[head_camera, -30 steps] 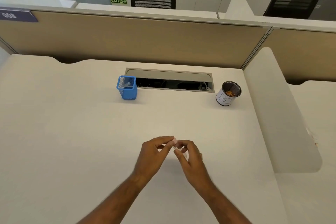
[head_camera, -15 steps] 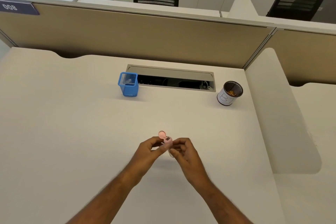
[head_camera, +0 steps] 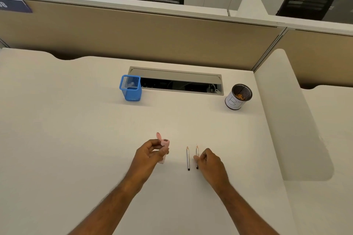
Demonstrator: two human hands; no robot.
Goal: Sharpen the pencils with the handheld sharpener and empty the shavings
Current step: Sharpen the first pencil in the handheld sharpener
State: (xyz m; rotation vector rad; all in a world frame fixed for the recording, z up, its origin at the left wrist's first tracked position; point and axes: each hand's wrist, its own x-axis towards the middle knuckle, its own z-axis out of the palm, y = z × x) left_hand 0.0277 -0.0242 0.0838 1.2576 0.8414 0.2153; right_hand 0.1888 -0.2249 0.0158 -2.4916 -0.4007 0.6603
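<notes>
My left hand [head_camera: 150, 151] holds a pink handheld sharpener [head_camera: 164, 144] upright above the desk, its round lid flipped open at the top left. Two grey pencils lie side by side on the desk with their tips pointing away from me: the left pencil [head_camera: 188, 158] lies free, and the right pencil [head_camera: 197, 153] has the fingertips of my right hand [head_camera: 209, 162] pinched at its lower half. A white cup with a black mesh rim [head_camera: 238, 97] at the back right holds orange shavings.
A blue mesh pencil holder [head_camera: 130, 87] stands at the back, left of an open cable slot [head_camera: 177, 82] in the desk. Beige partition panels [head_camera: 133, 32] close off the back, and a white divider [head_camera: 292, 116] bounds the right side.
My hands have parted. The right hand left the sharpener and went right to the pencils, while the left hand kept the sharpener with its lid open. The view shifted down.
</notes>
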